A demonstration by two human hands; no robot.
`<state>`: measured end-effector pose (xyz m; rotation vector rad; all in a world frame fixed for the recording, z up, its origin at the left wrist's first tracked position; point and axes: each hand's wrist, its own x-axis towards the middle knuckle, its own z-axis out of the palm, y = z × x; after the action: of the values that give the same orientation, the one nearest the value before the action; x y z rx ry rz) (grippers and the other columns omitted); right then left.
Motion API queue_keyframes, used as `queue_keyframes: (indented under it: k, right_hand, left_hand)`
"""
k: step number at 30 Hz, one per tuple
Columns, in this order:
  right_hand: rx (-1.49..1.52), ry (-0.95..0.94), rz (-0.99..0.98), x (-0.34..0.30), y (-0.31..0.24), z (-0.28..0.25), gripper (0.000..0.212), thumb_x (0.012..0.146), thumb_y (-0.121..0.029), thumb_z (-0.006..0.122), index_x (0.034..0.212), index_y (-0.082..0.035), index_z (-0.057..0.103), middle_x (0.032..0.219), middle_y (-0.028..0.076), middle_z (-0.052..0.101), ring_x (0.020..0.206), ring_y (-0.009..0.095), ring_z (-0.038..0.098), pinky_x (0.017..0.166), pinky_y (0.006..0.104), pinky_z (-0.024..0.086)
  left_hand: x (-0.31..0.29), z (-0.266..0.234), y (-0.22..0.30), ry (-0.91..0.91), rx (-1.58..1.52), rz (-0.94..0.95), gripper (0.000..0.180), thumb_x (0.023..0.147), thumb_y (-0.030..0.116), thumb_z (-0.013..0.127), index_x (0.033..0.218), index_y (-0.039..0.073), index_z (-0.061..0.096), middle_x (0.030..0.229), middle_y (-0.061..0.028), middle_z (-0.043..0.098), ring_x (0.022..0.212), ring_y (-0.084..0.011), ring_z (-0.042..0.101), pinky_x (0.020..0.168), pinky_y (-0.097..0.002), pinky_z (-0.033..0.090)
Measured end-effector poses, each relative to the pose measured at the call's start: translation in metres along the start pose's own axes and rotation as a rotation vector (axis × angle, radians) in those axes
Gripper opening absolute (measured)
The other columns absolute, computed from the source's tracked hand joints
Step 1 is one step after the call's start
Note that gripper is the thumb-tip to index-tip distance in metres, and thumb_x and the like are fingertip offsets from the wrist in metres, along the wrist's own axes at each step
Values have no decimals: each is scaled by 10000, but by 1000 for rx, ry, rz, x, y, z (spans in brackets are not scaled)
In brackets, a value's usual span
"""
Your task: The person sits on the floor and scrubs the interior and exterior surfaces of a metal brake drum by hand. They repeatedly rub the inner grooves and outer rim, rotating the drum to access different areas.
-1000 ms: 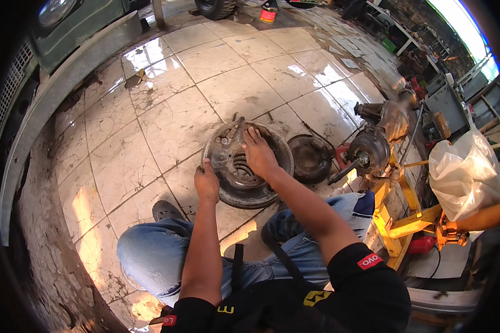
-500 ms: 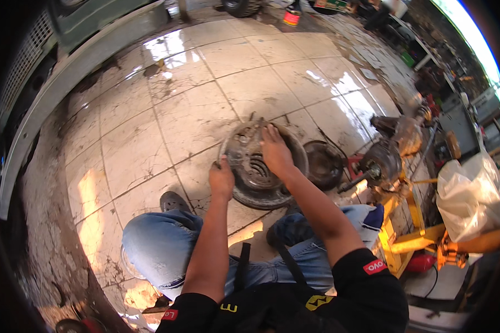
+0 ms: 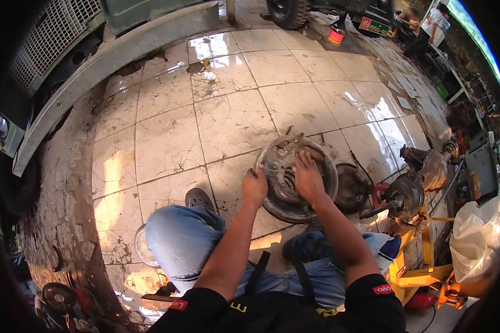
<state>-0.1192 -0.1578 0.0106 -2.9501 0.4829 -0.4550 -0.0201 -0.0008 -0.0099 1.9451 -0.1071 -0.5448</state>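
- Metal dish [image 3: 288,215] with loose parts in it, a coil spring [image 3: 289,178] among them, sits on the tiled floor [image 3: 233,130] in front of the person's knees.
- Compared with a second ago, my view has swung left, so the dish appears farther right; both hands keep nearly the same places on it.
- Now I also see people at the upper right.
- Left hand [image 3: 255,187] is at the dish's left rim; its fingers are partly hidden, so I cannot tell whether they grip.
- Right hand [image 3: 309,178] lies over the parts, fingers extended and not closed.
- On the right, a dark round part [image 3: 352,191] sits just beside the dish, leaving little room there; the axle housing [image 3: 435,175] is farther out.
- A dark shoe [image 3: 199,198] marks the near left edge.
- The widest stretch of tile runs from the far rim toward the tyre [image 3: 288,11] and left toward the curved grey beam [image 3: 117,55].
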Motion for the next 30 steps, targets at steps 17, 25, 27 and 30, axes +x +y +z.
queue_keyframes:
  k: [17,25,27,30]
  right_hand:
    - [164,65,122,-1,13,5,384,960,-144,504,1308,18,518,1378,222,497,1331,389,405,1103,478,329]
    - [477,255,278,3,27,-59,387,1005,-166,435,1340,17,498,1401,226,475,1349,385,391,1113,457,327]
    - [310,340,227,19,34,-52,391,1010,-187,438,1336,18,502,1417,225,459,1355,381,386,1113,455,329]
    - [105,259,171,18,37,-20,392,1009,-206,457,1325,20,513,1424,231,446,1351,376,395,1100,446,345]
  left_hand:
    - [-11,-6,18,-15,-44,-7,607,973,465,463,1162,-101,573,1053,-323,640,1041,-455,610,897,-459,471]
    - [-15,-7,16,-3,22,-7,620,977,454,464,1158,-131,563,1048,-342,631,1029,-463,611,891,-460,470]
    - [-14,-7,19,-14,-28,7,620,978,453,464,1155,-133,563,1042,-343,631,1022,-462,613,882,-460,472]
    - [-13,1,20,-40,-59,27,629,980,463,464,1166,-130,558,1032,-325,636,993,-430,623,850,-446,479]
